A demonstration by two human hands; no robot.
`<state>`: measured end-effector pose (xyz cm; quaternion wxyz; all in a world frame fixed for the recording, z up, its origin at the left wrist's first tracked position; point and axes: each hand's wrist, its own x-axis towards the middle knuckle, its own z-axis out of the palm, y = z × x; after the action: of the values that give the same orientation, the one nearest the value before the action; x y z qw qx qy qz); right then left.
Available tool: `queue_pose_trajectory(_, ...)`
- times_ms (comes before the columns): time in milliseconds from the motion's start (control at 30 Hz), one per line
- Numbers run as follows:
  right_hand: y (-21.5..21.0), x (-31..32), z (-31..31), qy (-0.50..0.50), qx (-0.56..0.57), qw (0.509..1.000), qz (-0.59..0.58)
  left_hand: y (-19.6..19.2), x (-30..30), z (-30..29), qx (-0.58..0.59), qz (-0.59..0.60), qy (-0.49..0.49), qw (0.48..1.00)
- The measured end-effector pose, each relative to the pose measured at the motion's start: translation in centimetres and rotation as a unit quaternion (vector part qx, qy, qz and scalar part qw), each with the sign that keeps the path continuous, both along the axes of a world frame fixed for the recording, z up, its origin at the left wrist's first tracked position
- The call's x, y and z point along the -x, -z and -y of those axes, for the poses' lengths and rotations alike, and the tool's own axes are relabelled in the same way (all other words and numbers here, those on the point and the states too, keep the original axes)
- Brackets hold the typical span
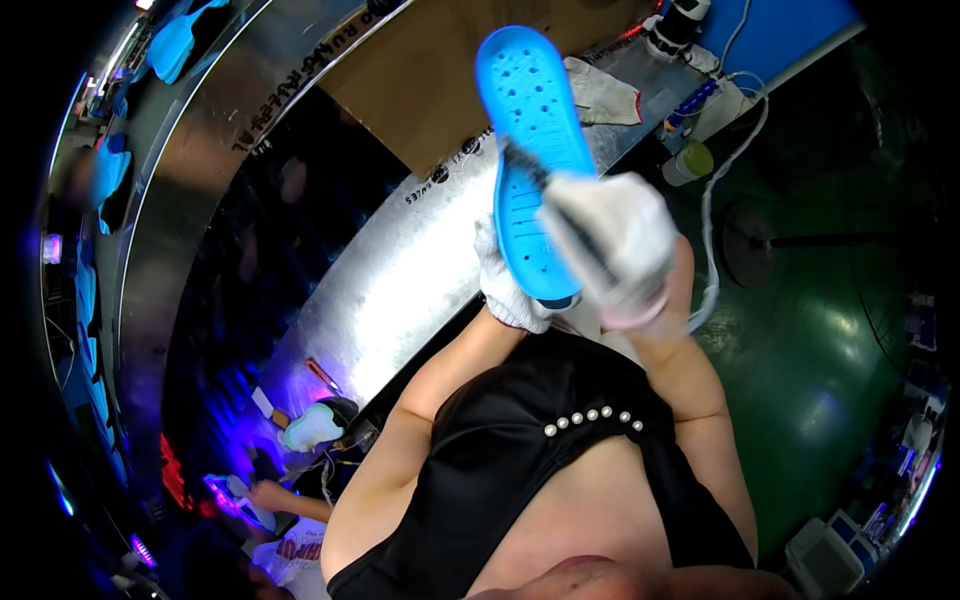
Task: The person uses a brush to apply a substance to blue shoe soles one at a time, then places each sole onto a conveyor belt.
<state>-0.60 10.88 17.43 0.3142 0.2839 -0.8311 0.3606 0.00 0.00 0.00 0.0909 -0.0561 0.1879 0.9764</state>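
A bright blue shoe sole (545,140) is held up over the metal bench, its face with round dimples and grooves turned toward me. My left hand (505,285), in a white knitted glove, grips its lower end from the left side and beneath; most of those fingers are hidden. In front of the sole, my gloved right hand (620,235) is smeared by motion but closed around the dark handle of a brush (523,163). The brush's dark tip overlaps the middle of the sole; I cannot tell whether it touches.
A spare white glove (605,95) lies behind the sole, near brown cardboard (400,80). A lidded jar (688,163) and a pale cable (712,220) are at the right. Blue soles (112,170) line a conveyor at far left. Another person's hand (268,495) works at lower left.
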Motion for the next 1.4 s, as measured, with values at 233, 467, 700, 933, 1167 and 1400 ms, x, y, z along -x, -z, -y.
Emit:
queue_pose_trajectory(233,-0.5,1.8,-1.7,0.039,0.017,0.997,-0.060,-7.5,0.4,0.8,0.154,-0.141,-0.020,0.978)
queue_pose_trajectory(467,-1.2,-1.5,0.0,-0.081,0.145,0.967,0.195,-7.9,-0.5,1.5,-0.333,-0.124,0.071,0.932)
queue_pose_trajectory(700,0.1,-3.4,0.1,-0.148,0.019,0.983,0.102,-8.8,0.3,2.8,-0.074,-0.052,0.047,0.995)
queue_pose_trajectory(933,0.2,-2.1,-1.8,-0.177,-0.178,0.968,-0.002,-11.0,0.8,4.8,-0.120,-0.034,0.160,0.979)
queue_pose_trajectory(1167,-1.0,-0.8,-2.7,-0.254,-0.095,0.955,0.120,-11.3,3.0,6.8,-0.131,0.037,0.215,0.967)
queue_pose_trajectory(1400,-0.6,-1.0,-1.9,-0.247,0.017,0.956,0.160,-11.5,3.7,9.5,0.012,-0.046,0.232,0.972)
